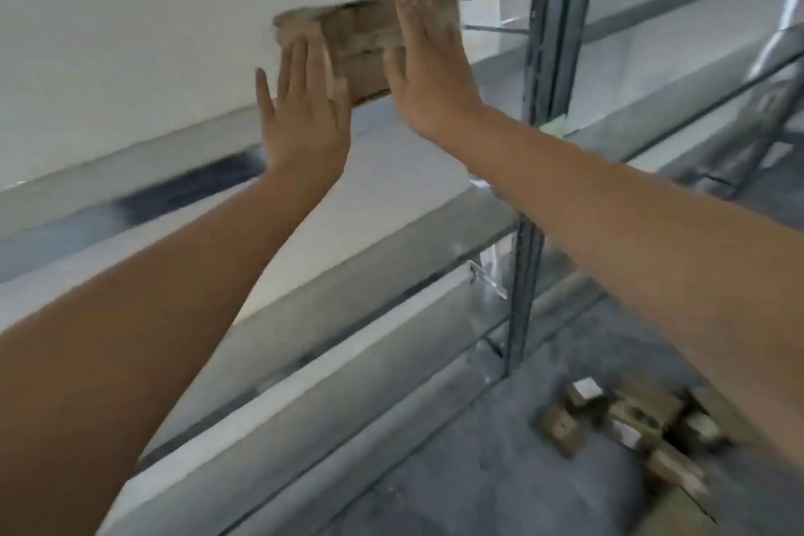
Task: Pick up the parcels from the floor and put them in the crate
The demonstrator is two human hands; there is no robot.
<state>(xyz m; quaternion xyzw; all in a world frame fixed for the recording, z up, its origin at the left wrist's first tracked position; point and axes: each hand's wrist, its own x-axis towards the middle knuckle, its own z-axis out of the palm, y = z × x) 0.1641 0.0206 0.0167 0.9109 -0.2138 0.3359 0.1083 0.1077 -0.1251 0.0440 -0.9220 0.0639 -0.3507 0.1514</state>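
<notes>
Two bare hands are raised in the head view, both forearms stretching up from the lower corners. The left hand (304,113) has its fingers straight and spread, with nothing curled, and its fingertips lie on the lower left end of a brown cardboard parcel (361,39). The right hand (428,70) is also flat, fingers straight and close together, and it covers the right part of the parcel's face. Neither hand wraps round it; it sits between and under the two flat palms. The parcel is high in the frame, tilted with its right end up, against a large white panel (174,35). Motion blur softens its edges, so I cannot tell whether it touches the panel, nor whether the panel belongs to the crate.

Under the hands runs a pale ledge (370,196) with a grey metal rail along its front. A dark metal post (552,26) stands just right of the right hand and continues down to the grey floor (457,483). More parcels (631,422) lie in a loose heap on the floor at lower right, near the foot of the post and partly hidden by the right forearm.
</notes>
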